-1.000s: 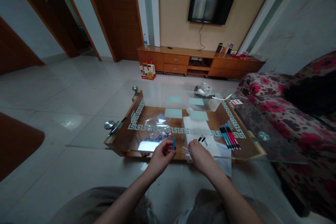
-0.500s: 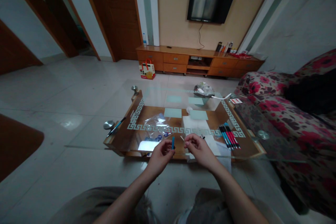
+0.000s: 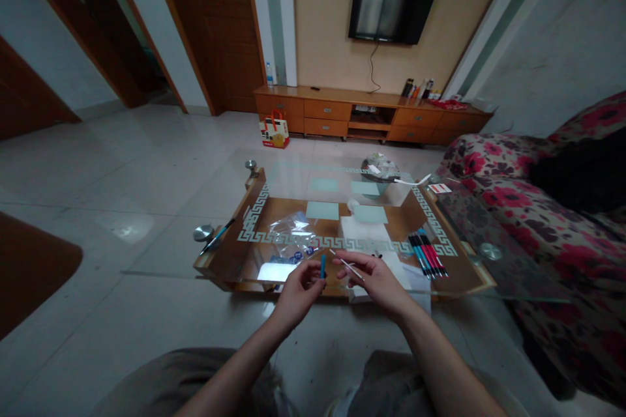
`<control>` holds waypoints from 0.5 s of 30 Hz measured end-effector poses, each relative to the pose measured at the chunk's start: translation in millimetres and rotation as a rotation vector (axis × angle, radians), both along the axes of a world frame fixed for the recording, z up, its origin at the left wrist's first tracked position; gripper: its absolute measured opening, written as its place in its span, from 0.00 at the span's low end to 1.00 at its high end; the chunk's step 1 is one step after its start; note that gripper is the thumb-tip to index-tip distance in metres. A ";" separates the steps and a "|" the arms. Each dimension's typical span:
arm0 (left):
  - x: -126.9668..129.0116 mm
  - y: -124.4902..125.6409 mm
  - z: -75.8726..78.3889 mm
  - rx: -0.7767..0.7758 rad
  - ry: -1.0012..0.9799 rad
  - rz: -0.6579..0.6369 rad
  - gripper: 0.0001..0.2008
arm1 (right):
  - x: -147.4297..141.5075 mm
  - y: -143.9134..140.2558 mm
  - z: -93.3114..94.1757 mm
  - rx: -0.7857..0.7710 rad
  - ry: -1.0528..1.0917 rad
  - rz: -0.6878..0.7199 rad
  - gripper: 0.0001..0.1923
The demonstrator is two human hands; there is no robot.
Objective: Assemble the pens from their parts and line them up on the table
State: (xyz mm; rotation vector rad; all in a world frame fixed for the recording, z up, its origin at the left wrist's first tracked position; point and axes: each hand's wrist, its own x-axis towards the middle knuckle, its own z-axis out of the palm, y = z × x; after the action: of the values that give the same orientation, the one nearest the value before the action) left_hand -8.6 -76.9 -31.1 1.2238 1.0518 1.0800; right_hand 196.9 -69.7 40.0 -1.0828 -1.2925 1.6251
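One blue pen barrel (image 3: 323, 266) pinched upright, left fingers (image 3: 313, 272)

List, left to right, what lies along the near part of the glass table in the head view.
Blue pen at the left edge → clear plastic bag → left hand → right hand → row of pens.

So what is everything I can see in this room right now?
glass table: one, clear top over wood, centre
pens: a row, blue, red and black, table's right side
plastic bag: one, clear, table's left side
white sheet: one, mid table
television: one, black, on the far wall
cabinet: one, wooden, below it
gift bag: one, red and white, on the floor
sofa: one, floral, right
left hand: holds a blue pen barrel
right hand: holds a thin white refill
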 end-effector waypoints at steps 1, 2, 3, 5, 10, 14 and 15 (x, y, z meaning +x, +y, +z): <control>-0.2 0.0 -0.4 0.002 0.006 0.000 0.14 | 0.0 0.4 -0.5 0.016 -0.028 -0.005 0.23; -0.2 0.1 -0.7 0.003 0.012 0.002 0.14 | 0.1 1.1 -1.6 0.030 -0.051 -0.021 0.21; -0.1 0.2 -0.9 0.002 0.017 0.001 0.13 | 0.3 2.0 -3.0 0.044 -0.069 -0.044 0.19; 0.4 0.2 -1.1 -0.003 0.020 -0.002 0.13 | 0.9 3.5 -6.0 0.074 -0.090 -0.100 0.17; 1.4 -0.6 -0.1 -0.020 0.030 -0.016 0.13 | 1.5 5.0 -9.1 0.127 -0.101 -0.223 0.17; 0.5 -1.7 0.0 -0.026 0.041 -0.054 0.15 | 0.8 6.9 -10.9 0.090 -0.011 -0.296 0.25; 0.3 -2.0 -0.2 -0.030 0.041 -0.063 0.15 | 0.7 7.6 -11.3 0.077 0.015 -0.314 0.24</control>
State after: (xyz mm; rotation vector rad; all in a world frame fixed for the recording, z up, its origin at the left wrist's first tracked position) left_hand -8.3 -78.9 -31.3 1.2519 1.0499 0.9914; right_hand 197.6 -62.2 28.7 -1.1590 -1.1033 1.3364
